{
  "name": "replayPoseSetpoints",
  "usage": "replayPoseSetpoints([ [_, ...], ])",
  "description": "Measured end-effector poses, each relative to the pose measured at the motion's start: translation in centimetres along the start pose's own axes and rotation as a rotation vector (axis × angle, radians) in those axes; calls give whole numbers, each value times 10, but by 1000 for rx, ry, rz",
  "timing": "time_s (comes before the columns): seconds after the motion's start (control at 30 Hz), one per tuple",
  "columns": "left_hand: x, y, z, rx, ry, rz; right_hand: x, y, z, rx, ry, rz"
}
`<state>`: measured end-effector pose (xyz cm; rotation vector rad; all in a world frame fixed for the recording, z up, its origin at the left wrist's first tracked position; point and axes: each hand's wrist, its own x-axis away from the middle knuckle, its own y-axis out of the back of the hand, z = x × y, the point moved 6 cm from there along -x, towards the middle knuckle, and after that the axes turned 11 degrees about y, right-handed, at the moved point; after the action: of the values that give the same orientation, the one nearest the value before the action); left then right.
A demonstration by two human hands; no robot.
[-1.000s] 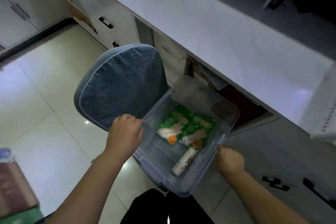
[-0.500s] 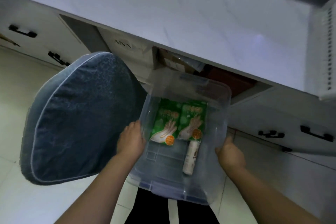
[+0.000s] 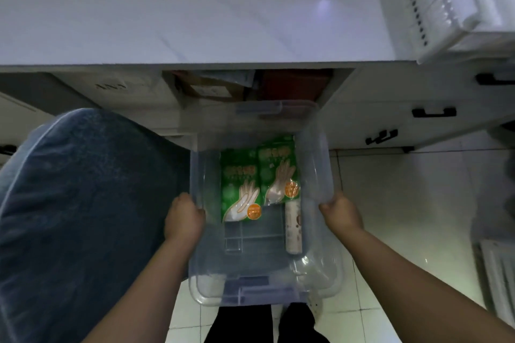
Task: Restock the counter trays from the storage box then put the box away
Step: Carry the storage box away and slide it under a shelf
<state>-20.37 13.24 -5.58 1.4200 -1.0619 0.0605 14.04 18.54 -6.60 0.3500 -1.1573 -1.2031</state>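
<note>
I hold a clear plastic storage box [image 3: 320, 264] in front of me, below the counter edge. My left hand [image 3: 182, 217] grips its left rim and my right hand [image 3: 341, 213] grips its right rim. Inside lie two green packs of disposable gloves [image 3: 259, 178] side by side and a white roll [image 3: 292, 227] along the right wall. A white ridged tray [image 3: 434, 0] stands on the white counter [image 3: 195, 8] at the far right.
A blue cushioned chair back [image 3: 78, 203] stands close on my left, touching the box's side. Under the counter an open compartment [image 3: 250, 86] holds cardboard boxes and a dark red item. White drawers with black handles [image 3: 433, 112] lie to the right. Tiled floor below.
The view has swung so the counter is now square ahead. The box has turned straight and come closer to the open compartment, both hands still on its rims.
</note>
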Motion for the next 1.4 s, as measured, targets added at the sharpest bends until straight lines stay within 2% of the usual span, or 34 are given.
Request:
replayPoseSetpoints([
  [0.23,59,-40,-29,-124,-126,71,70,34,-90,-17,-130,-36],
  [0.57,230,-150,-89,-180,-331,86,204,98,-291,-236,-325,-187],
  [0.73,323,-205,-136,-230,-502,114,278,139,-383,-379,-414,-365],
  [0.93,406,-240,-205,-251,-690,130,338,198,-448,-476,-488,-583],
  [1.2,439,-271,-306,-239,-778,177,326,252,-490,-509,-568,-731],
  [1.4,425,-296,-433,-270,-873,230,255,313,-511,-507,-598,-786],
])
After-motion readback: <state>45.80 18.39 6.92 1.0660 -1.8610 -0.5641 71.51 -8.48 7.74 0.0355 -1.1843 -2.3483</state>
